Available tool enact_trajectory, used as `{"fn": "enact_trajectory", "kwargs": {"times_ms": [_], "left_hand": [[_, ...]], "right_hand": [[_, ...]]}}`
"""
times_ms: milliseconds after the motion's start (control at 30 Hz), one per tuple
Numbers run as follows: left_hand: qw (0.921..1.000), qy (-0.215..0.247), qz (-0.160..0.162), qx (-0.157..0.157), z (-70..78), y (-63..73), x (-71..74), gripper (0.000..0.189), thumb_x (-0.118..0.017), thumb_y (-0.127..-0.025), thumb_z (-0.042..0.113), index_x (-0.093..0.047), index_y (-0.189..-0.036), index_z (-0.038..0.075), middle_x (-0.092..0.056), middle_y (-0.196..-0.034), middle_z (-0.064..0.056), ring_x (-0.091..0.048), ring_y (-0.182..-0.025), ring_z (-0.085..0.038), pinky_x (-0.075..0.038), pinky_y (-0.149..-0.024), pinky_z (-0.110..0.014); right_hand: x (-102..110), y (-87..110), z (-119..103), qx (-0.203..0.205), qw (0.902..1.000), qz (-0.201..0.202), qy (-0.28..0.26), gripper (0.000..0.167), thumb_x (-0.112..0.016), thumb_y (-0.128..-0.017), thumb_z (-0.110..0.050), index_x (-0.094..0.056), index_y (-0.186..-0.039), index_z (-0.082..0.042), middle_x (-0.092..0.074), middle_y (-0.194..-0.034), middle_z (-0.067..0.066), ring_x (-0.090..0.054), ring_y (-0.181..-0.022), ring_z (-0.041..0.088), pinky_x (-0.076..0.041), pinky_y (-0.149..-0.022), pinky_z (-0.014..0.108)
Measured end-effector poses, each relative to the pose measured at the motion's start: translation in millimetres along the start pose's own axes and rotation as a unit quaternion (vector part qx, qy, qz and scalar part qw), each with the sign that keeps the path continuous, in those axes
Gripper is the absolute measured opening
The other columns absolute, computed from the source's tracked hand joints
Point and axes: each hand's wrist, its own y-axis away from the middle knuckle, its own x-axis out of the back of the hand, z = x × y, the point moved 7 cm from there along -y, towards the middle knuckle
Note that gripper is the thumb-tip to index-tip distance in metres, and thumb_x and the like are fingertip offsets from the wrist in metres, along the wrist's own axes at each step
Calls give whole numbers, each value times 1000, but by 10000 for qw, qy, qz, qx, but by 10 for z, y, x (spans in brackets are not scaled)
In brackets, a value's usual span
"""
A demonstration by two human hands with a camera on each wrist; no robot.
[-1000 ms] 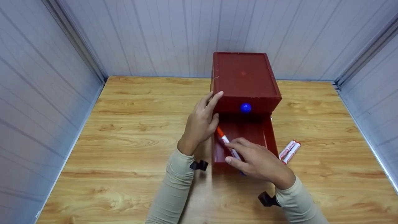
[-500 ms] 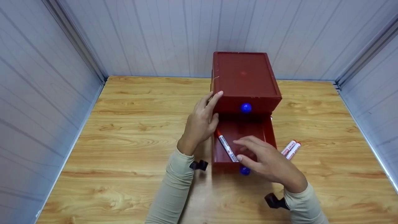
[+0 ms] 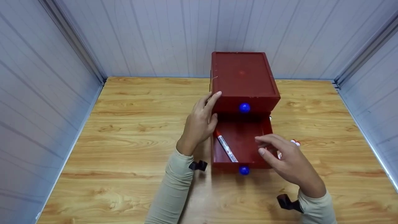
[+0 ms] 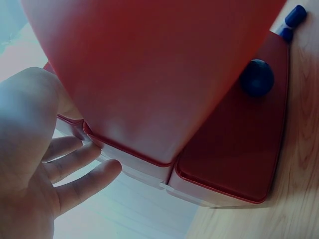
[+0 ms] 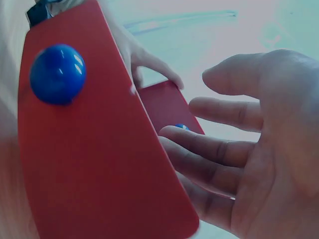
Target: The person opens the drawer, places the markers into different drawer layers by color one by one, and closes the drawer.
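Note:
A red drawer cabinet (image 3: 244, 74) stands with one drawer (image 3: 248, 133) pulled out below its top drawer. Inside, a white marker with a red cap (image 3: 227, 147) lies slanted along the left side. My left hand (image 3: 196, 126) rests against the cabinet's left front corner, fingers extended, thumb by the open drawer's left edge. Over that drawer's right rim is my right hand (image 3: 289, 158), fingers loosely bent and holding nothing. In the right wrist view, its fingers (image 5: 219, 149) are spread beside the drawer front (image 5: 109, 149) with its blue knob (image 5: 58, 74).
Two white and red markers (image 3: 295, 142) lie on the wooden table (image 3: 140, 130) right of the drawer, mostly hidden by my right hand. The left wrist view shows another blue-knobbed drawer front (image 4: 229, 144) and blue marker ends (image 4: 296, 16). Pale panel walls (image 3: 155, 37) enclose the table.
My right hand has let go of the marker, which now lies in the drawer, and has moved right to the drawer's right rim. The left hand has stayed in place.

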Motion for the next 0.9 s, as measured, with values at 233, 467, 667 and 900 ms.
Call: {"fn": "enact_trajectory", "kwargs": {"times_ms": [233, 467, 667, 900], "left_hand": [[10000, -47, -13, -25, 4, 6, 2, 73, -61, -88, 5, -38, -154, 26, -49, -145, -15, -53, -124, -29, -55, -71, -42], [10000, -26, 36, -34, -3, 3, 20, 74, -61, -88, 4, -38, -154, 26, -49, -145, -15, -53, -124, -29, -55, -68, -40], [10000, -15, 19, -87, 1, -3, 18, 74, -60, -88, 4, -37, -155, 25, -49, -146, -15, -52, -126, -28, -55, -69, -41], [10000, -2, -5, -51, -3, -3, 2, 74, -61, -88, 4, -37, -155, 26, -49, -145, -15, -52, -126, -29, -56, -72, -42]], "right_hand": [[181, 59, 158, -493, 9979, 395, 142, 33, -66, -95, -3, -69, -126, -12, -70, -110, -4, -64, -94, 10, -49, -72, 18], [264, 57, 328, -687, 9961, 550, 106, 28, -65, -96, -2, -69, -123, -4, -72, -105, 3, -65, -87, 11, -49, -71, 17], [323, 52, 411, -659, 9940, 862, -105, 28, -65, -93, 4, -72, -119, -5, -73, -99, 2, -68, -80, 14, -48, -63, 18], [375, 77, 547, -958, 9909, 935, 105, 24, -66, -94, -1, -73, -117, -6, -72, -95, -3, -68, -83, 12, -48, -67, 17]]}}
